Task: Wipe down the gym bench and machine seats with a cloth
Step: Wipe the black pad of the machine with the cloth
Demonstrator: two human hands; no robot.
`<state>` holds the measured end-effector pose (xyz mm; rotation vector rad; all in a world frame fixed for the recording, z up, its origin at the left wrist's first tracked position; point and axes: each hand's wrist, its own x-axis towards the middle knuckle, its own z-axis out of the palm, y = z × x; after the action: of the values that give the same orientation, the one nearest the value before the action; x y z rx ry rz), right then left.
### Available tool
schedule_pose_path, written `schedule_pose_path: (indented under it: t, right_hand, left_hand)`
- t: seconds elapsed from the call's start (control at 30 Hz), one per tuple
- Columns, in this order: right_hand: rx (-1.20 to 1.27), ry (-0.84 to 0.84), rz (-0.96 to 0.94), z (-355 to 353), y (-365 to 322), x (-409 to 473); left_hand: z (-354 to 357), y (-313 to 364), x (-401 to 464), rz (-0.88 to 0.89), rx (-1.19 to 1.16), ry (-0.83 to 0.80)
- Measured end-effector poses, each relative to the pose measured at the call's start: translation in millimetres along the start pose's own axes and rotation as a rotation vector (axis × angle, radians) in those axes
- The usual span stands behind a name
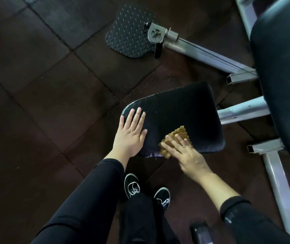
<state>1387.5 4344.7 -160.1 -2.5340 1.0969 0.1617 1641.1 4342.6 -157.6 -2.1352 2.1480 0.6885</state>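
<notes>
A black padded machine seat (pixel 181 110) sits at centre, mounted on a grey metal frame. My left hand (pixel 131 133) lies flat on the seat's near left corner, fingers straight and spread. My right hand (pixel 182 151) presses a tan waffle-textured cloth (pixel 174 138) onto the seat's near edge with straight fingers. Part of the cloth sticks out beyond my fingertips and below my thumb. A large dark back pad (pixel 281 81) rises at the right.
Grey frame tubes (pixel 243 110) run under the seat, and a frame leg (pixel 281 187) lies to the right. A black diamond-tread footplate (pixel 132 32) rests on the dark rubber tile floor (pixel 35 85). My black shoes (pixel 132 185) stand just below the seat.
</notes>
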Motion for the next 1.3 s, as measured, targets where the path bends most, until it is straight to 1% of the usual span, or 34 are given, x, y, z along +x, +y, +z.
schedule_pose_path:
  t: [0.13, 0.23, 0.47, 0.53, 0.7, 0.77, 0.87, 0.93, 1.1, 1.23, 1.3]
  right_hand:
    - [0.014, -0.071, 0.136, -19, 22, 21]
    - [0.020, -0.118, 0.153, -28, 13, 50]
    - [-0.029, -0.146, -0.040, -39, 8, 104]
    - [-0.047, -0.125, -0.099, -40, 12, 109]
    - [-0.031, -0.102, -0.228, -42, 25, 112]
    - [-0.043, -0.107, -0.285, -44, 31, 113]
    - [-0.065, -0.134, -0.336, -44, 39, 117]
    - [-0.077, -0.130, -0.363, -43, 40, 117]
    - [-0.075, 0.013, -0.431, -32, 37, 119]
    - [-0.082, 0.035, -0.498, -29, 14, 145]
    - [-0.071, 0.025, -0.494, -30, -4, 170]
  left_hand:
    - [1, 2, 0, -0.028, -0.016, 0.010]
    - [1, 3, -6, -0.064, -0.051, 0.037]
    - [20, 24, -26, -0.352, -0.288, 0.167]
    - [23, 32, -29, -0.436, -0.352, 0.222]
    - [25, 56, -28, -0.666, -0.536, 0.291]
    - [25, 66, -24, -0.718, -0.582, 0.342]
    - [29, 76, -18, -0.747, -0.639, 0.422]
    - [32, 78, -16, -0.766, -0.659, 0.443]
    - [43, 77, -17, -0.777, -0.684, 0.499]
    - [47, 71, -16, -0.763, -0.691, 0.516]
    - [48, 71, -16, -0.756, -0.690, 0.530]
